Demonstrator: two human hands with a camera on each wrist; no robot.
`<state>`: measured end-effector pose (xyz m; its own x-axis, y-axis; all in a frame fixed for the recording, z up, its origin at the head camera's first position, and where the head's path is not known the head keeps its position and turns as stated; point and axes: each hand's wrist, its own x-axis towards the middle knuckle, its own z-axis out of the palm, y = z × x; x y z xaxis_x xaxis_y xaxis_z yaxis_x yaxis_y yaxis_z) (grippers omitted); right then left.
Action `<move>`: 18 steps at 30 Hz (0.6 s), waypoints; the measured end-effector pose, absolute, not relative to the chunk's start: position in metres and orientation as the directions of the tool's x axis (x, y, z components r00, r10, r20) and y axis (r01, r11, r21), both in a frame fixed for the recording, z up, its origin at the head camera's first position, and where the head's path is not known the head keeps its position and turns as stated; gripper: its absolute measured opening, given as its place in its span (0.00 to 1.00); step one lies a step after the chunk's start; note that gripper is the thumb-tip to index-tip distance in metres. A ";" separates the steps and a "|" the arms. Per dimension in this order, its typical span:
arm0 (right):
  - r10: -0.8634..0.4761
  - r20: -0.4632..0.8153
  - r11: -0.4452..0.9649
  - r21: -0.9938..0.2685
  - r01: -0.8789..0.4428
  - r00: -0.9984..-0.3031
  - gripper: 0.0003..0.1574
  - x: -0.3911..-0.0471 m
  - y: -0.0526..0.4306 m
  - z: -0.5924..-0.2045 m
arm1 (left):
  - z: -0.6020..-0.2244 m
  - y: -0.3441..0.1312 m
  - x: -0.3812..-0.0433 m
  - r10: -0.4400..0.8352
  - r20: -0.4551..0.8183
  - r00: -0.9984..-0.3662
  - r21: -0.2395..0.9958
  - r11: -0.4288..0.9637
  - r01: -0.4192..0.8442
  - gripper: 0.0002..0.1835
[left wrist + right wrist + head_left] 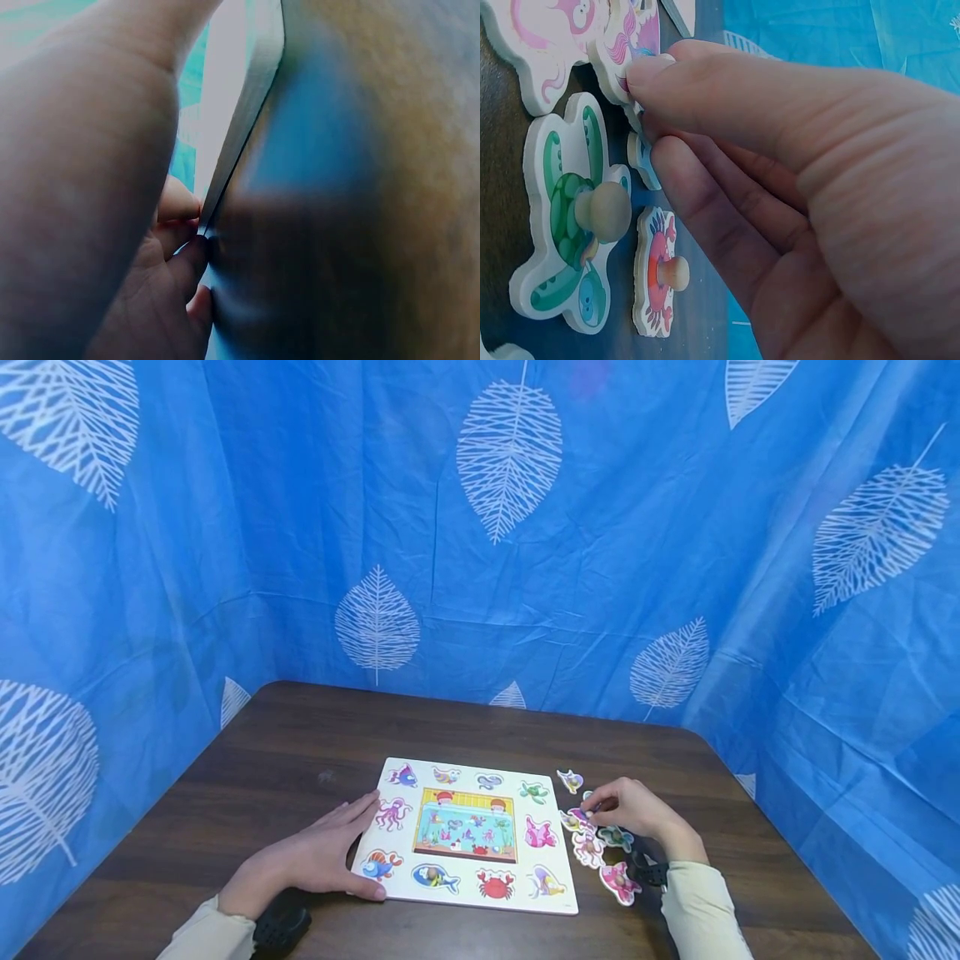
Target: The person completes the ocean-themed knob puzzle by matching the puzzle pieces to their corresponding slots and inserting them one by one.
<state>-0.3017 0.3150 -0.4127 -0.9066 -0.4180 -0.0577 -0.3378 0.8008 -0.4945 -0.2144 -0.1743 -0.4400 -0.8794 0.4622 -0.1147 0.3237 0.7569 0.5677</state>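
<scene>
A wooden puzzle board (566, 893) printed with sea animals lies on the table. My left hand (315, 852) rests at its left side, thumb by the near corner; in the left wrist view the fingertips touch the board's edge (244, 112). On the board a blue whale piece (433, 877) with a knob sits in its place. To the right of the board, my right hand (637, 810) pinches a purple fish puzzle piece (641, 34) between thumb and index finger. Its knob is hidden by the fingers. Close by lie a turtle piece (574, 217) and a crab piece (658, 274), both knobbed.
More loose pieces lie right of the board: an octopus (588, 848), a pink fish (618, 883) and, farther back, a small shell-like piece (570, 781). The dark wooden table (330, 718) is surrounded by a blue leaf-patterned cloth (420, 527).
</scene>
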 end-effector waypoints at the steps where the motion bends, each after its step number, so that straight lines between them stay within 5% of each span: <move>1: -0.417 -0.058 0.801 -0.496 -0.336 -0.907 0.09 -0.302 0.315 -0.413 | -0.440 -0.174 -0.215 0.464 -0.114 -0.878 0.569 0.756 0.325 0.69; 18: -0.393 -0.025 0.817 -0.468 -0.337 -0.919 0.06 -0.300 0.313 -0.408 | -0.442 -0.175 -0.214 0.473 -0.097 -0.876 0.569 0.748 0.341 0.69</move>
<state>-0.2996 0.3129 -0.4083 -0.9191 -0.3933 -0.0248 -0.3369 0.8169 -0.4682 -0.2143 -0.1749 -0.4418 -0.8758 0.4729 -0.0968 0.3410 0.7481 0.5693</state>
